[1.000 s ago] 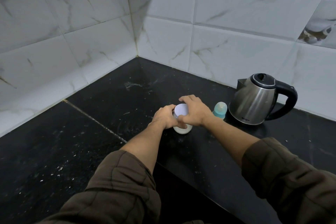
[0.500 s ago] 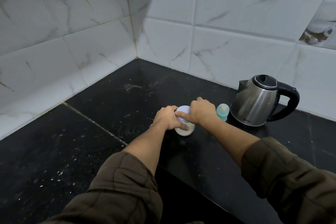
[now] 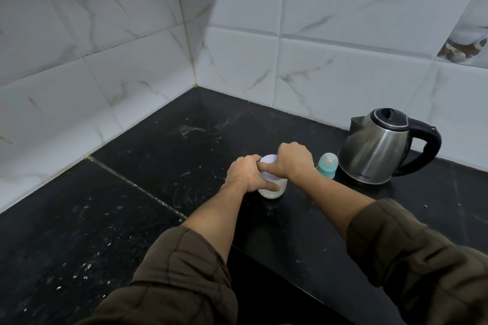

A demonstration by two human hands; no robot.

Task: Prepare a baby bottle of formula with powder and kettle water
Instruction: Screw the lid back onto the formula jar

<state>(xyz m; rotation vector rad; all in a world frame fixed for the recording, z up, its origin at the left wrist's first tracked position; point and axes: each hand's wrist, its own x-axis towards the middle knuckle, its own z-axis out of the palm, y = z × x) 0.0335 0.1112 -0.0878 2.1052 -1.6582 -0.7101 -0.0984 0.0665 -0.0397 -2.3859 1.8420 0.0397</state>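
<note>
White marble-look tiled walls (image 3: 343, 60) meet in a corner behind a black stone worktop (image 3: 158, 219) dusted with pale specks. The count: two hands, one tub, one baby bottle and one kettle. The left grip (image 3: 244, 173) is curled round the side of the white tub (image 3: 274, 192), which stands upright on the worktop, the thumb lying across its front. The right grip (image 3: 293, 159) sits on top, its fingers bent over the pale lid (image 3: 268, 159) and its thumb reaching across to touch the left grip. The lid is on, so what the tub holds is hidden (its wall looks milky white). Just beside the right grip, on its outer side, stands the teal baby bottle (image 3: 327, 165), capped and its fill not readable. Beyond that, nearly touching the bottle, is the steel kettle (image 3: 375, 153), lid down and black handle turned away from both grips. Outside the left grip the worktop runs open to the wall, crossed by one diagonal seam (image 3: 132, 185). The worktop's front edge passes under the forearms, back toward the brown sleeves (image 3: 179, 272).
</note>
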